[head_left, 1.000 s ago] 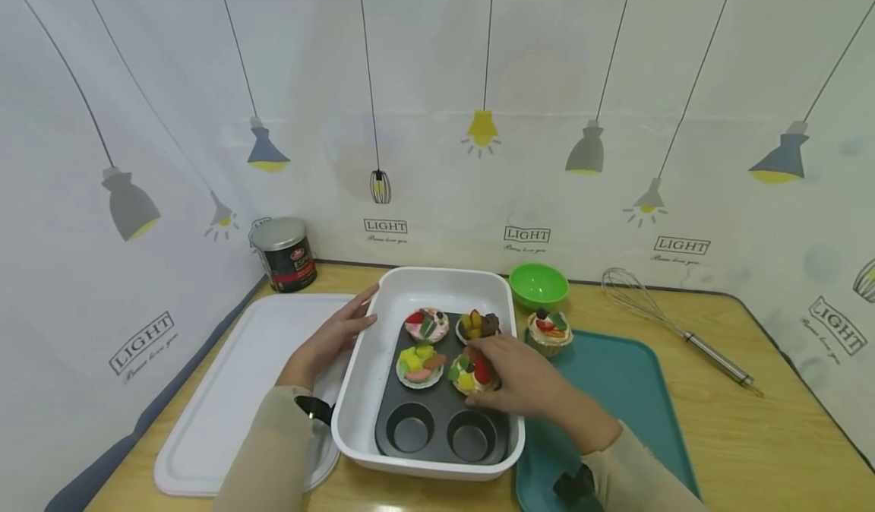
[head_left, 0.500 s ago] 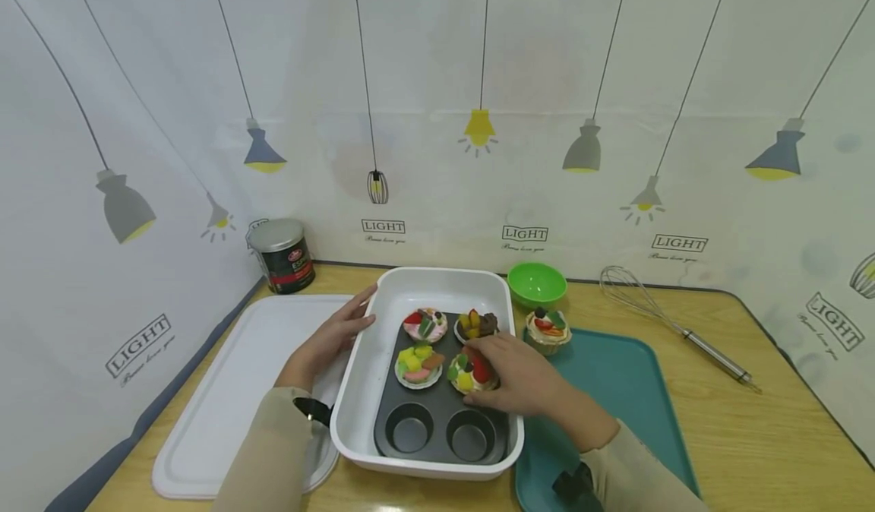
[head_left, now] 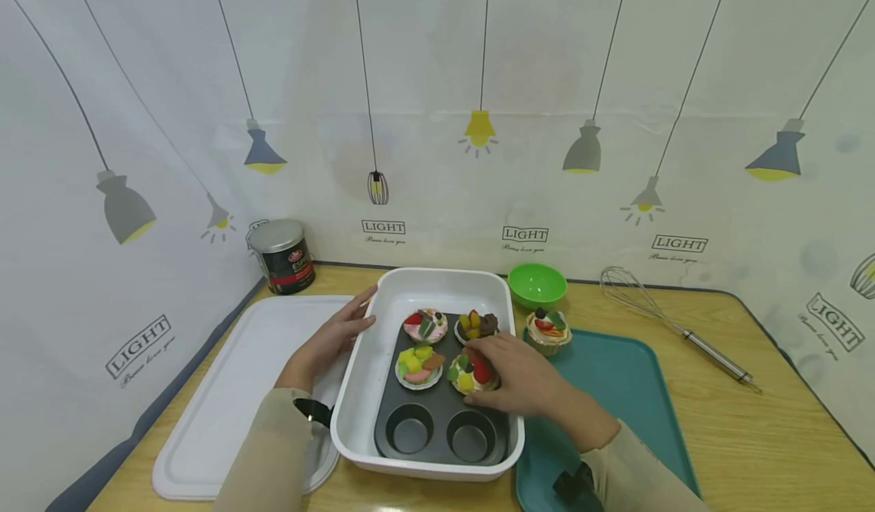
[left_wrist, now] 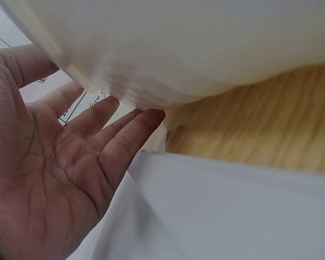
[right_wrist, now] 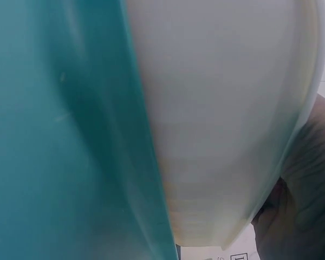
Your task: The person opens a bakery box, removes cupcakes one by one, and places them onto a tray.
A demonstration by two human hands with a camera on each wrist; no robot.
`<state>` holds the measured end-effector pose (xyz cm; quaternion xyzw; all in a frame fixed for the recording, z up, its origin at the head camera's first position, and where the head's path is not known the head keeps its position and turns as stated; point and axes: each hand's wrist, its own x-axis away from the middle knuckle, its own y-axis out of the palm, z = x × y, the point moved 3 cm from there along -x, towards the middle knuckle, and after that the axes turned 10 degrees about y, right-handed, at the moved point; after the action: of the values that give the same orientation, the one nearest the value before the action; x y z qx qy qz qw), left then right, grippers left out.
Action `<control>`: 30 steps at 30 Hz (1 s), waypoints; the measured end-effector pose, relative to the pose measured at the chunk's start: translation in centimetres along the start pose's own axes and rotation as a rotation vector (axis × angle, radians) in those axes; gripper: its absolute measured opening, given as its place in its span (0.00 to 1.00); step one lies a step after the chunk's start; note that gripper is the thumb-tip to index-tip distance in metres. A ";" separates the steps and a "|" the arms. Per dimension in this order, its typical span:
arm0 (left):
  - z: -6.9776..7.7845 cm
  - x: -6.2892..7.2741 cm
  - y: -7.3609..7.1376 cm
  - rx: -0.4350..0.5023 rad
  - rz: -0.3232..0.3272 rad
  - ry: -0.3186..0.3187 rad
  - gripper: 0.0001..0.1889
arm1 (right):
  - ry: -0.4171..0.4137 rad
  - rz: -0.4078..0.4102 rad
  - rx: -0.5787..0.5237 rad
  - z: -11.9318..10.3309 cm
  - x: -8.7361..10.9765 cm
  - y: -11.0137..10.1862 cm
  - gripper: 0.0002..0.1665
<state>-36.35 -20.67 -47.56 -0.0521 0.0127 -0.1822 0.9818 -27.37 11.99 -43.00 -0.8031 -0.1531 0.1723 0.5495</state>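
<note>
My right hand [head_left: 516, 375] reaches over the side of a deep white container [head_left: 342, 398] and holds a fruit tart [head_left: 466, 381] with strawberry, green and yellow pieces. This tart sits at the middle right cup of a dark muffin tin [head_left: 440, 421] inside the container. A pink-topped tart [head_left: 425, 325], a chocolate-and-yellow tart [head_left: 472, 325] and a yellow-green fruit tart [head_left: 419, 366] sit in other cups. My left hand [head_left: 328, 345] grips the container's left side, thumb over the rim; its fingers [left_wrist: 135, 135] touch the outer wall in the left wrist view. The right fingertips are hidden in the right wrist view.
Left of the container lies a white lid [head_left: 232, 390]; a teal tray [head_left: 615, 390] lies right. Another fruit tart [head_left: 549, 333] stands at the tray's back corner, near a green bowl [head_left: 537, 284]. A whisk [head_left: 683, 333] lies far right, a coffee tin [head_left: 283, 257] back left.
</note>
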 end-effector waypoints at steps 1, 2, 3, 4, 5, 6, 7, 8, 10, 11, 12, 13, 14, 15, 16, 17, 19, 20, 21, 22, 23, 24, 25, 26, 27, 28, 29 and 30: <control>0.0 0.0 0.0 0.000 0.002 0.000 0.35 | -0.001 0.001 0.001 0.0 0.0 0.0 0.44; 0.0 0.0 0.0 -0.001 0.002 -0.001 0.35 | -0.003 0.003 0.003 0.0 0.0 0.0 0.45; 0.0 0.0 0.0 -0.003 0.002 -0.002 0.35 | -0.006 0.005 0.005 0.0 0.0 0.0 0.45; 0.0 0.0 0.0 -0.006 0.002 -0.002 0.35 | -0.008 0.007 0.006 0.0 0.0 0.0 0.45; 0.0 0.1 0.0 -0.005 0.003 -0.001 0.35 | -0.010 0.009 0.007 0.0 0.0 0.1 0.45; 0.1 0.1 0.1 -0.005 0.003 0.002 0.35 | -0.011 0.009 0.008 0.0 0.0 0.1 0.45; 0.1 0.1 0.1 -0.005 0.004 0.003 0.34 | -0.012 0.010 0.008 0.0 0.0 0.1 0.45; 0.1 0.1 0.1 -0.006 0.003 0.005 0.34 | -0.013 0.011 0.008 0.0 0.0 0.1 0.45; 0.1 0.1 0.1 -0.006 0.003 0.007 0.34 | -0.012 0.011 0.006 0.1 0.0 0.1 0.45; 0.1 0.1 0.1 -0.007 0.003 0.008 0.34 | -0.011 0.010 0.004 0.0 0.0 0.0 0.45; 0.1 0.1 0.1 -0.009 0.002 0.007 0.34 | -0.009 0.008 0.003 0.0 0.0 0.0 0.45; 0.0 0.1 0.0 -0.010 0.002 0.006 0.34 | -0.008 0.007 0.000 0.0 0.0 0.0 0.45; 0.0 0.1 0.0 -0.011 0.003 0.004 0.34 | -0.007 0.005 -0.001 0.0 0.0 0.0 0.45; 0.0 0.1 0.0 -0.014 0.004 0.002 0.35 | -0.007 0.004 -0.002 0.0 0.0 0.0 0.45; 0.0 0.1 0.0 -0.015 0.005 0.000 0.35 | -0.006 0.004 -0.002 0.0 0.0 0.0 0.45; 0.0 0.1 0.0 -0.016 0.007 -0.002 0.35 | -0.007 0.005 -0.001 0.0 0.0 0.0 0.45; 0.1 0.1 0.1 -0.016 0.011 -0.008 0.35 | -0.010 0.007 0.000 0.0 0.0 0.0 0.45; 0.1 0.1 0.1 -0.015 0.014 -0.012 0.35 | -0.010 0.008 0.002 0.0 0.0 0.1 0.45; 0.1 0.1 0.0 -0.015 0.016 -0.015 0.35 | -0.011 0.009 0.002 0.1 0.0 0.1 0.45; 0.1 0.1 0.0 -0.013 0.019 -0.018 0.35 | -0.011 0.008 0.002 0.1 0.0 0.1 0.46; 0.1 0.1 0.0 -0.013 0.019 -0.019 0.35 | -0.010 0.008 0.000 0.1 0.0 0.1 0.46; 0.1 0.1 0.0 -0.012 0.017 -0.020 0.35 | -0.010 0.006 -0.002 0.1 0.0 0.1 0.46; 0.1 0.0 0.0 -0.013 0.016 -0.020 0.35 | -0.009 0.006 -0.003 0.1 0.0 0.1 0.46; 0.1 0.0 0.0 -0.011 0.018 -0.021 0.35 | -0.008 0.005 -0.003 0.1 0.0 0.1 0.46; 0.1 0.0 0.0 -0.011 0.018 -0.021 0.35 | -0.008 0.005 -0.005 0.1 0.0 0.1 0.46; 0.1 0.1 0.0 -0.011 0.017 -0.022 0.35 | -0.008 0.004 -0.005 0.1 0.0 0.1 0.46; 0.1 0.1 0.0 -0.011 0.015 -0.021 0.35 | -0.008 0.004 -0.005 0.1 0.0 0.1 0.46; 0.1 0.1 0.0 -0.012 0.014 -0.021 0.35 | -0.008 0.004 -0.008 0.0 0.0 0.1 0.46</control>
<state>-36.26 -20.67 -47.47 -0.0598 0.0038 -0.1748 0.9828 -27.40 11.98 -43.12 -0.8049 -0.1545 0.1761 0.5453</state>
